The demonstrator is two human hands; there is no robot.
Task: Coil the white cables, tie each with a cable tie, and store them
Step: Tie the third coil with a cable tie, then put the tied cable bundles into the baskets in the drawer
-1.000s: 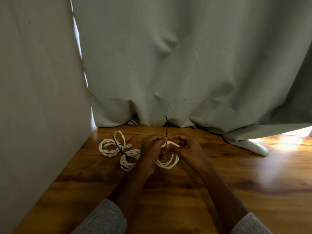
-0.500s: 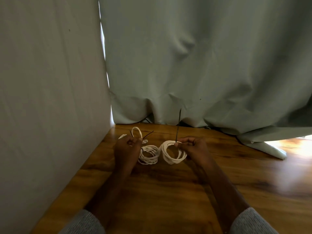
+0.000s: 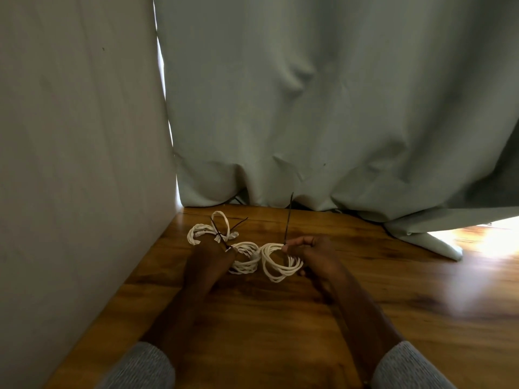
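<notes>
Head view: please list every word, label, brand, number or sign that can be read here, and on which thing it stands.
None: no readable text in this view.
White cable coils: no print visible.
Black cable tie: plain.
Curtain, wall, wooden table: no writing or signs.

1. Your right-hand coil of thin white cable (image 3: 280, 262) is standing tilted off the wooden tabletop, with a black plastic cable tie (image 3: 288, 220) sticking upright from its top.
2. The middle coil of white cable (image 3: 247, 258) is lying flat just beside it, touching or nearly so.
3. The far-left white cable bundle (image 3: 209, 230), bound with a black tie (image 3: 222, 230), is lying near the wall.
</notes>
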